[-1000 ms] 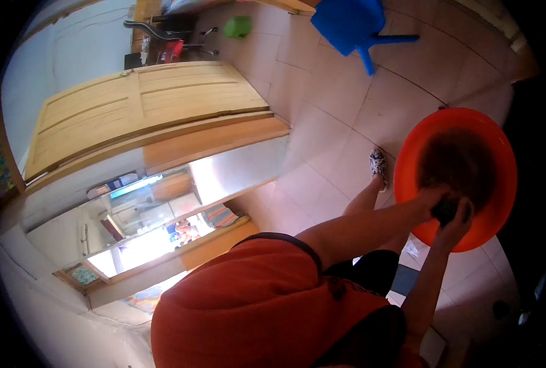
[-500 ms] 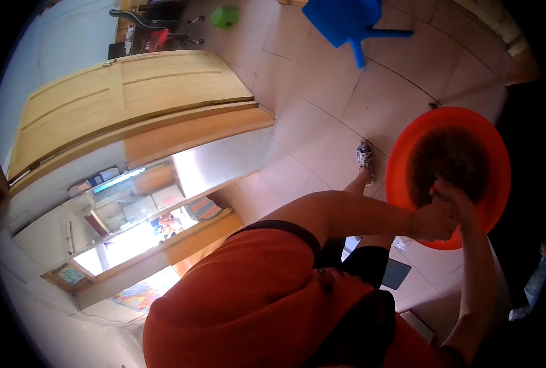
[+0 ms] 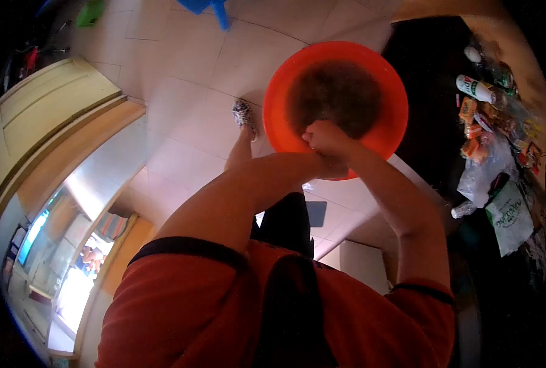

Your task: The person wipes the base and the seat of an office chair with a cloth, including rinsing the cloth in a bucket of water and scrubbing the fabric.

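Note:
A large orange plastic basin (image 3: 275,116) with dark, murky contents stands in front of me. My right hand (image 3: 327,137) is curled over the near part of the basin, its fingers folded in; whatever may be inside them is hidden. Just below it, my left hand (image 3: 329,164) is at the near rim, up against my right wrist. The right wrist and forearm cover most of the left hand's fingers. My forearms cross close together here.
On a dark surface at right lie a white bottle (image 3: 475,88), orange packets (image 3: 467,110) and a clear plastic bag (image 3: 484,175). A blue plastic object (image 3: 206,7) is on the tiled floor (image 3: 187,116) at the top. A patterned shoe (image 3: 242,114) is left of the basin.
The view has swung to the right, so the basin appears further left and more of the cluttered dark surface shows. My right hand's fingers look more curled, and my left hand is more hidden.

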`<act>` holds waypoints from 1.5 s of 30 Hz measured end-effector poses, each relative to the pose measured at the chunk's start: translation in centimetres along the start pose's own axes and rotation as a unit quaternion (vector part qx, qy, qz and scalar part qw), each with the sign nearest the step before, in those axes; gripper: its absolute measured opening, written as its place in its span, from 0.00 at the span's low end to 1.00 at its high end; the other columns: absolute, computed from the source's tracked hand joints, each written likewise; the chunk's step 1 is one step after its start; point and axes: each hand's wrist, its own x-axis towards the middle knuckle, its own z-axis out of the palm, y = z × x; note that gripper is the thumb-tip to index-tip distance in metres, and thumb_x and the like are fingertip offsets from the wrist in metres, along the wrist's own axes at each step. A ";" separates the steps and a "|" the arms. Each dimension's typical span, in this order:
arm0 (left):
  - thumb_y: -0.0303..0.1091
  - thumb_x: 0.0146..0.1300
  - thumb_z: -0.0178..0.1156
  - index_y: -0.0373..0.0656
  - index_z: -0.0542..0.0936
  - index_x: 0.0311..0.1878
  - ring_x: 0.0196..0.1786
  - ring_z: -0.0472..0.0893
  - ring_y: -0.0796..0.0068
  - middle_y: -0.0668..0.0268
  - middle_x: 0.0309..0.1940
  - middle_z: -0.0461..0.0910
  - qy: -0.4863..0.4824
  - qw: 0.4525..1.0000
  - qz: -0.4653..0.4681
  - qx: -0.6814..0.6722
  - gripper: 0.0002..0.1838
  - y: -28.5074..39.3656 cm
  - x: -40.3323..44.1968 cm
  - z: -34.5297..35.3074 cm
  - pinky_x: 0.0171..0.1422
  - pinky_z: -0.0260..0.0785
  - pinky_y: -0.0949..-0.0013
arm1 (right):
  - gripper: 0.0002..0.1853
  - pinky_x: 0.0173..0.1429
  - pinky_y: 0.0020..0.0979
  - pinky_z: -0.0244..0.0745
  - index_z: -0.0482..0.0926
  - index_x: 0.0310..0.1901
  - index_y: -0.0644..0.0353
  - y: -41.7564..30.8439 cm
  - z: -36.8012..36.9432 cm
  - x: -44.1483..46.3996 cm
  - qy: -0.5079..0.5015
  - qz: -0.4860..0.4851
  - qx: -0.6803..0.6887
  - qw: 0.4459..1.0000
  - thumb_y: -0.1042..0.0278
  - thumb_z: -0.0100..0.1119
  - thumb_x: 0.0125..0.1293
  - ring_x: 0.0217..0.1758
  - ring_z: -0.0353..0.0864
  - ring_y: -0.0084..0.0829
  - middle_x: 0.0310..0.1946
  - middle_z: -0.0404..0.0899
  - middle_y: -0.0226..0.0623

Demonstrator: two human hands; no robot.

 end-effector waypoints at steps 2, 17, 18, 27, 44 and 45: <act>0.33 0.54 0.56 0.43 0.80 0.33 0.44 0.78 0.59 0.60 0.35 0.79 0.003 1.000 0.004 0.006 0.07 0.1 -0.2 0.3 0.54 0.68 0.60 | 0.11 0.44 0.39 0.71 0.80 0.33 0.66 -1.1 0.1 -0.2 0.010 -0.007 -0.037 0.999 0.66 0.55 0.58 0.41 0.78 0.49 0.38 0.78 0.53; 0.31 0.63 0.50 0.43 0.68 0.54 0.54 0.71 0.50 0.52 0.50 0.72 0.536 0.617 -0.483 -0.314 0.16 0.3 -21.6 -9.8 0.59 0.63 0.58 | 0.22 0.59 0.40 0.67 0.69 0.58 0.58 3.7 4.4 0.0 0.312 0.089 0.272 0.906 0.54 0.49 0.67 0.55 0.72 0.44 0.57 0.69 0.44; 0.32 0.64 0.50 0.43 0.67 0.55 0.54 0.71 0.51 0.51 0.49 0.72 0.545 0.548 -0.525 -0.358 0.16 0.4 -24.7 -7.6 0.59 0.63 0.58 | 0.22 0.58 0.42 0.68 0.69 0.58 0.58 -0.2 4.4 -1.4 0.335 0.159 -0.073 0.926 0.54 0.49 0.67 0.56 0.71 0.45 0.56 0.70 0.44; 0.43 0.66 0.51 0.42 0.67 0.55 0.50 0.73 0.64 0.57 0.44 0.74 0.609 0.445 -0.467 -0.461 0.19 7.5 -47.8 -21.2 0.56 0.64 0.65 | 0.22 0.35 0.26 0.74 0.65 0.56 0.60 -41.1 6.3 2.6 0.060 -0.040 0.565 0.822 0.53 0.49 0.68 0.37 0.77 0.26 0.39 0.74 0.36; 0.44 0.65 0.49 0.37 0.69 0.49 0.35 0.79 0.63 0.58 0.37 0.76 0.756 -0.014 -0.422 -0.500 0.20 -4.7 -78.2 -27.5 0.40 0.75 0.64 | 0.27 0.49 0.34 0.70 0.69 0.52 0.62 -76.1 -9.0 23.6 0.139 -0.344 0.079 0.925 0.53 0.63 0.57 0.44 0.76 0.36 0.40 0.76 0.44; 0.45 0.66 0.47 0.38 0.68 0.51 0.38 0.79 0.62 0.58 0.38 0.76 0.792 -0.048 -0.369 -0.483 0.20 -4.8 -79.6 -28.4 0.45 0.74 0.63 | 0.28 0.49 0.31 0.69 0.69 0.51 0.63 -79.9 -9.5 22.9 0.078 -0.346 0.081 0.932 0.55 0.65 0.55 0.44 0.74 0.30 0.39 0.75 0.39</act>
